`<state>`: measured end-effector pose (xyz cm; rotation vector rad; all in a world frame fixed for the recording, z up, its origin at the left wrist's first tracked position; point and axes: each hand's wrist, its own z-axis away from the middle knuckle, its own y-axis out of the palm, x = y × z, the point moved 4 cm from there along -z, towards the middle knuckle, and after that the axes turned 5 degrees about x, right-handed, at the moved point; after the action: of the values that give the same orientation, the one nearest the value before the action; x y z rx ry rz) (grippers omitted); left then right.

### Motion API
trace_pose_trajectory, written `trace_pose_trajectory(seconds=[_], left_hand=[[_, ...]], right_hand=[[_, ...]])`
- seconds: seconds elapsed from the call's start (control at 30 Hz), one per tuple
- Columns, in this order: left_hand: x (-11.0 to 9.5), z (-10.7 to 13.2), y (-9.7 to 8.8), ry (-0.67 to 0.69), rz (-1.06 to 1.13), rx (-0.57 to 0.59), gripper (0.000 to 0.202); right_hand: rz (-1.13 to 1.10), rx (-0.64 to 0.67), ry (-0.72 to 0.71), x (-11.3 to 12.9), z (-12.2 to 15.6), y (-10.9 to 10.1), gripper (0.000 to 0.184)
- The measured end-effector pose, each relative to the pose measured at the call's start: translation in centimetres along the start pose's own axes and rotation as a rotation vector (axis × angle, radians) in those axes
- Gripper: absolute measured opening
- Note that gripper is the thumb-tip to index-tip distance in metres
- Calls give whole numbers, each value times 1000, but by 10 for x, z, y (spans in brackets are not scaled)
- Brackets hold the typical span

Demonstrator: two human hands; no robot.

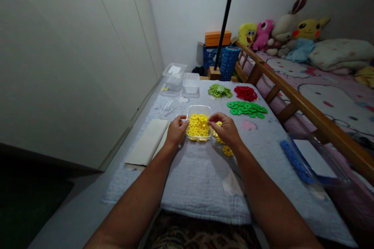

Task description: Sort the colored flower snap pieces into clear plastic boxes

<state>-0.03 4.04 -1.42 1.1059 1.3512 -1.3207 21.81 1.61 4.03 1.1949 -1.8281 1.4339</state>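
Yellow discs [194,126] in a clear tub [198,139] at mid-desk

A pale grey patterned cloth [189,198] covers the desk [201,173], which stands in a narrow gap between a white cupboard [73,54] on the left and a wooden bed rail [280,82] on the right. Past the rail lies pink bedding [324,99], with plush toys [264,34] lined up by the white wall [181,7]. Behind the far edge, a black pole [226,15] rises from a wooden base [214,73], near a blue roller [230,64] and an orange box [217,39].

Three flower-shaped heaps lie at the far right of the desk: light green [219,91], red [245,93] and, nearer, dark green [247,109]. Clear containers [174,76] stand at the far left — one holds a white paper — and a folded beige sheet [149,144] lies nearer. At the right edge, blue pieces [292,161] show through a clear box [333,163].

The left hand [176,130] pinches the tub's left rim between thumb and fingers. The right hand [225,126] is at the opposite rim, its fingers pinching a single yellow disc [203,125] — and it partly hides the loose yellow discs [227,150] beside the tub.
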Motion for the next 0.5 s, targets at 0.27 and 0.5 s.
trace_pose_trajectory(seconds=[0.27,0.5], left_hand=[[-3,2,0,-18,17,4,43],[-4,3,-1,-9,15,-3,39]], right_hand=[[176,-81,-33,-14,-1,-18,21],[535,165,176,-44,5,-38,18]])
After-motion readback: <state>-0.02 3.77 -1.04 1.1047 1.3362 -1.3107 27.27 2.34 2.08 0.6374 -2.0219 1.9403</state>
